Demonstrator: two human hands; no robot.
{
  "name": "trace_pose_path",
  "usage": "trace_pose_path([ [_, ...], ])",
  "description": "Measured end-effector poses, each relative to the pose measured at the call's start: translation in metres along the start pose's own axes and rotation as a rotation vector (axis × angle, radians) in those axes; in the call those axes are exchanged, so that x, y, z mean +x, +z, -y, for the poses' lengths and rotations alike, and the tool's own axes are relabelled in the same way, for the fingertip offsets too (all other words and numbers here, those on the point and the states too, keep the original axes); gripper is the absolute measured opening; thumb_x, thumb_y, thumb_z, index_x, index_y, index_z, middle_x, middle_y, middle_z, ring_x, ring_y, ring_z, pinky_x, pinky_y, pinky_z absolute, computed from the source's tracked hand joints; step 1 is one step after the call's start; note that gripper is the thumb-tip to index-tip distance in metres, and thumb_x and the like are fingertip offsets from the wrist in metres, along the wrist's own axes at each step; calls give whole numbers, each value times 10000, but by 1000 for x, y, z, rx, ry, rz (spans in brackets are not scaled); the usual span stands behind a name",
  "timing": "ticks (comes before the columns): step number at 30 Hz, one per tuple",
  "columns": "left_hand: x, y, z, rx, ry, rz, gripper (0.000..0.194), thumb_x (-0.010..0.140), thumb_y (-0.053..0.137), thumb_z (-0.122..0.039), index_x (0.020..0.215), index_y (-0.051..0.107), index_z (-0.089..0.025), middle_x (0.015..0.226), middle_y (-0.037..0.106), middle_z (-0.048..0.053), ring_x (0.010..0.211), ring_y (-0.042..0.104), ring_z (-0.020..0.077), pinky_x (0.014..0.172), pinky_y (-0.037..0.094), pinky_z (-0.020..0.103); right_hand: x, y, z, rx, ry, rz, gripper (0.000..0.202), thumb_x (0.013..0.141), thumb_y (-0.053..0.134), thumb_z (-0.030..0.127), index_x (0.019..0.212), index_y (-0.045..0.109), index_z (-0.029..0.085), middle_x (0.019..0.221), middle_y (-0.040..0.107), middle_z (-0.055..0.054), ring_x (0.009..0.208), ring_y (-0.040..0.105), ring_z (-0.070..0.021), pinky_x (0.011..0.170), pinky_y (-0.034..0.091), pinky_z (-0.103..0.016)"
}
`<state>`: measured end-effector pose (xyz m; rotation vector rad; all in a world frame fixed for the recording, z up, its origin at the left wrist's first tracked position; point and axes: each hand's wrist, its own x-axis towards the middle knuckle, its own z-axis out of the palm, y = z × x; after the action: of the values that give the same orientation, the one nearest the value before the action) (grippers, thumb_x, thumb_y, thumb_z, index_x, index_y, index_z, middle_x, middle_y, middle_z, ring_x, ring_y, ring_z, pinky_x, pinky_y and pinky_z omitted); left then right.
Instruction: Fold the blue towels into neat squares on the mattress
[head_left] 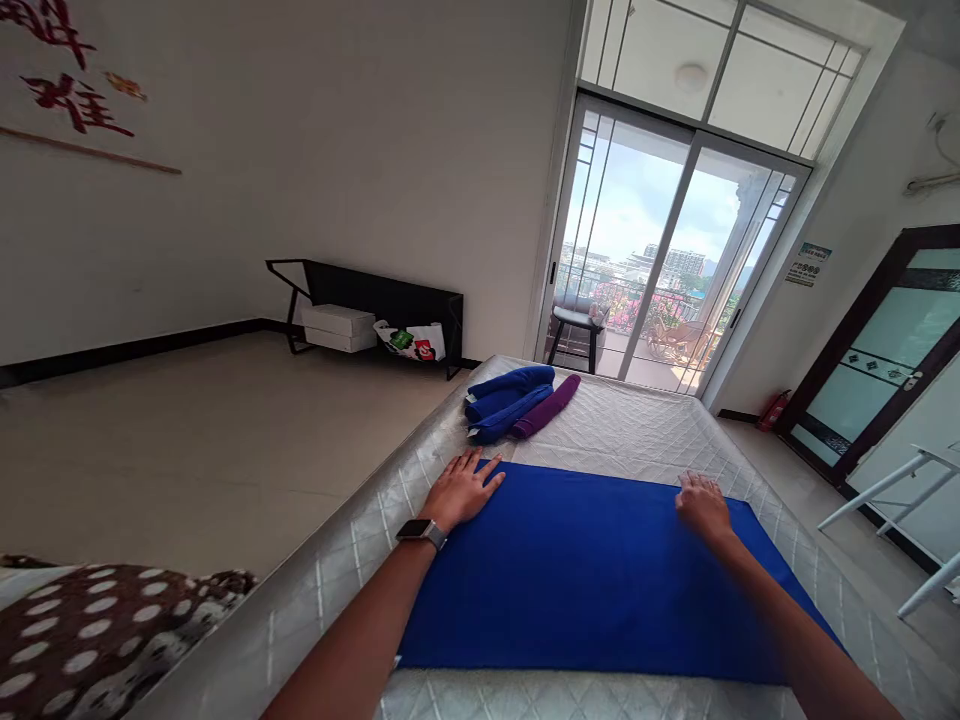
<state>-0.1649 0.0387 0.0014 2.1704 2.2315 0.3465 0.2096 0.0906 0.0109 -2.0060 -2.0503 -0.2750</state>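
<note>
A blue towel (pixel 592 580) lies spread flat across a quilted mattress (pixel 637 420). My left hand (pixel 461 490), with a watch (pixel 421 532) on its wrist, rests with fingers spread at the towel's far left corner. Over the far edge on the right side is my right hand (pixel 703 505), palm down and slightly blurred, its fingers reaching forward with nothing visible in them. Beyond the left hand, rolled blue towels (pixel 502 405) lie beside a rolled purple towel (pixel 549 406).
A polka-dot blanket (pixel 97 630) is at the lower left. A black rack (pixel 382 290) holding white boxes (pixel 337 327) and a printed bag (pixel 412 341) stands by the wall. White table legs (pixel 874 490) are at the right, near a fire extinguisher (pixel 774 410).
</note>
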Motion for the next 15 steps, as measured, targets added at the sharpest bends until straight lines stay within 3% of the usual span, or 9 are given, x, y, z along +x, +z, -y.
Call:
trace_pose_path([
  [3,-1,-2,-2,-18,-17,-3,584,1019,350,-527,1541,437,-279,1629,392,88,1512,321,312,1240,213,505,-14,-17,40,74,-232,67,432,1030,443,424,1431,575,332,1559,501,-18,1444,421,-237,1215,289,-401],
  [5,-2,-4,-4,-26,-27,8,586,1023,330,-527,1546,427,-281,1639,371,89,1517,312,303,1242,207,500,-28,-25,76,183,-439,164,504,1041,377,431,1512,489,290,1589,459,-18,1479,375,-219,1236,242,-381],
  [7,-2,-5,-4,-29,-33,16,582,1028,310,-519,1552,415,-288,1645,360,84,1519,310,295,1242,202,501,-41,-31,106,262,-526,271,559,1048,326,469,1561,413,264,1621,402,-26,1510,319,-220,1242,226,-398],
  [9,-2,-5,-4,-25,-25,14,573,1027,313,-506,1549,418,-293,1641,369,75,1516,316,296,1240,206,506,-49,-36,120,291,-523,346,590,1050,300,505,1582,367,260,1643,351,-23,1533,262,-217,1251,195,-414],
  [12,-3,-5,-2,-14,-12,8,566,1025,327,-494,1544,429,-293,1634,384,74,1509,329,304,1237,216,511,-49,-40,102,275,-464,387,596,1051,286,518,1594,335,276,1665,293,-4,1548,207,-198,1261,138,-407],
  [15,-3,-3,0,3,-9,16,570,1028,324,-492,1555,409,-291,1635,383,78,1515,318,298,1241,207,500,-40,-40,47,218,-367,391,593,1051,265,525,1596,326,298,1672,274,17,1551,195,-184,1262,122,-393],
])
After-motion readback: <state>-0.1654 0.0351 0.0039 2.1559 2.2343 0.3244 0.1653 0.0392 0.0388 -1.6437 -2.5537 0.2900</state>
